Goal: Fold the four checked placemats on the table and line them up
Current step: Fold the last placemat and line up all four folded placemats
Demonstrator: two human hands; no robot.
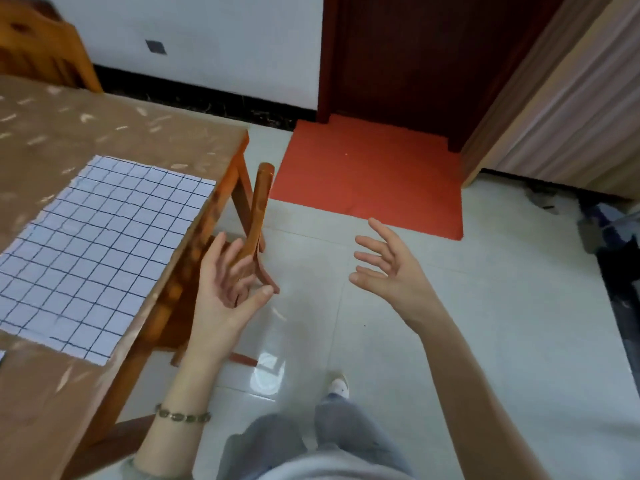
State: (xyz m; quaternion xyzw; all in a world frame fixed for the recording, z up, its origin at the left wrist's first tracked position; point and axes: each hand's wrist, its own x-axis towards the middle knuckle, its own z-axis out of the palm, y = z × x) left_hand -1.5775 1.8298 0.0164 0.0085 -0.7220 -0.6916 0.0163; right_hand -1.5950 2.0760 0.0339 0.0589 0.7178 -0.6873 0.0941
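The pale tiled floor [485,306] takes up most of the room and shines where the light hits it. On the left stands the wooden desk [86,123]. Its brown top has a pattern of pale flecks, and its orange-brown edge runs down towards the person. A dark red-brown door [398,57] is set in the far wall, with a bright red mat [367,174] flat on the floor in front of it.

One checked placemat [100,251] lies on the desk, spread out flat and unfolded. It is white cloth crossed by thin dark lines into even squares. Its long side sits close along the desk edge nearest the hands, and its borders look slightly ragged.

A wooden chair [259,202] is pushed in under the corner of the desk. The back of a second chair [38,53] shows at the far left against the white wall.

The person stands beside the desk in grey trousers [277,441]. The left hand [225,289] hangs in the air just off the desk edge, in front of the nearer chair. Its palm is turned up and its fingers are loosely spread, holding nothing. The right hand [391,268] is well apart from it, over the floor, also spread wide and empty. Neither hand touches the placemat.

A beaded bracelet [181,415] circles the left wrist. A pale shoe [338,386] shows below the trousers.
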